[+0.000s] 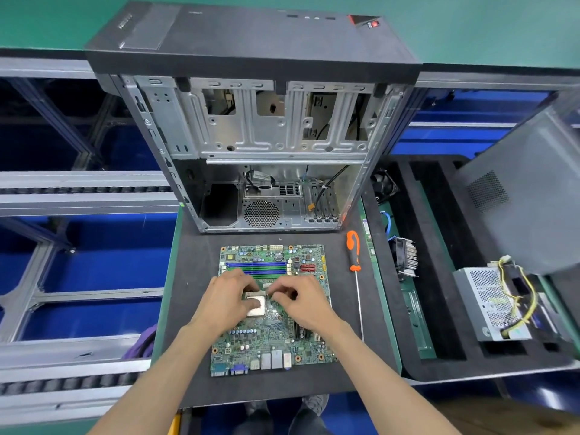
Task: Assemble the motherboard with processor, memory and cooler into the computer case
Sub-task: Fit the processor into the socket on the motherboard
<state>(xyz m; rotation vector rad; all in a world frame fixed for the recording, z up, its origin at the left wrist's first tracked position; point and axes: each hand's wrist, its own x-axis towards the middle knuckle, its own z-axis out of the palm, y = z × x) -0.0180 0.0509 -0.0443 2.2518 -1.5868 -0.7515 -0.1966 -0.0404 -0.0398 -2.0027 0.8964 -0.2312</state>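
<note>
A green motherboard [270,337] lies flat on the dark mat in front of the open computer case [270,146]. A silver processor [255,304] sits in its socket near the board's middle. My left hand [227,301] rests on the board with its thumb pressing on the processor. My right hand [296,298] is beside the socket on the right, fingers curled and pinching something small at the socket's top edge, likely the retention lever. A cooler [405,257] with metal fins lies in the foam tray at the right.
An orange-handled screwdriver [354,251] lies on the mat right of the board. The black foam tray [439,246] also holds a power supply [492,302] with yellow wires and a small fan [384,185]. A grey side panel [527,199] leans at far right. Conveyor rails run on the left.
</note>
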